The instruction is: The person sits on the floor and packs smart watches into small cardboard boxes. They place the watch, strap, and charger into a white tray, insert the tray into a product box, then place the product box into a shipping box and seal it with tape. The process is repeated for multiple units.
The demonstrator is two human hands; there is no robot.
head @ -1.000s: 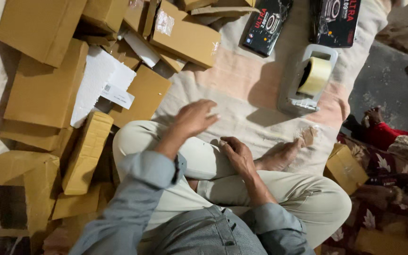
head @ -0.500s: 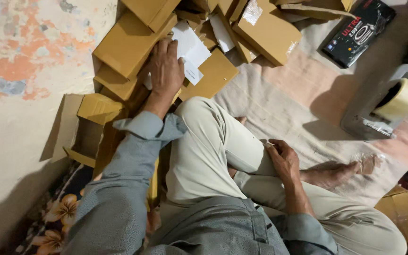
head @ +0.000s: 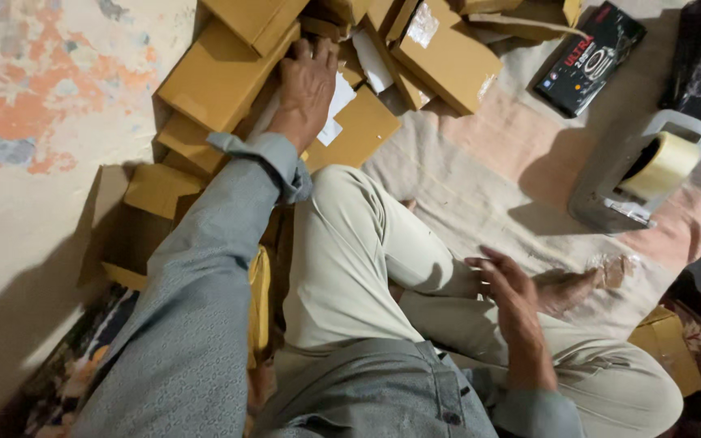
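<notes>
Seated cross-legged on a pale blanket (head: 480, 186), I stretch my left hand (head: 306, 85) out to the heap of flat brown cardboard boxes (head: 221, 77) at my left. The palm faces down and the fingers lie spread over a white paper sheet (head: 336, 109) that rests on one of the boxes; the fingertips reach the edge of the box above it. The hand is flat and open, closed on nothing. My right hand (head: 509, 296) hovers just above my bent leg, near my bare foot (head: 569, 288), its fingers loosely parted and empty. Further boxes, one with a strip of clear tape on its lid (head: 448, 57), lie stacked and tilted beyond the left hand. On the blanket to the right stands a grey tape dispenser (head: 610, 195) holding a roll of yellowish tape (head: 665, 166). A black printed carton (head: 590, 61) lies beyond it. A small cardboard box (head: 667, 349) sits beside my right knee. An opened box (head: 115, 235) lies against the mottled floor (head: 34, 97).
</notes>
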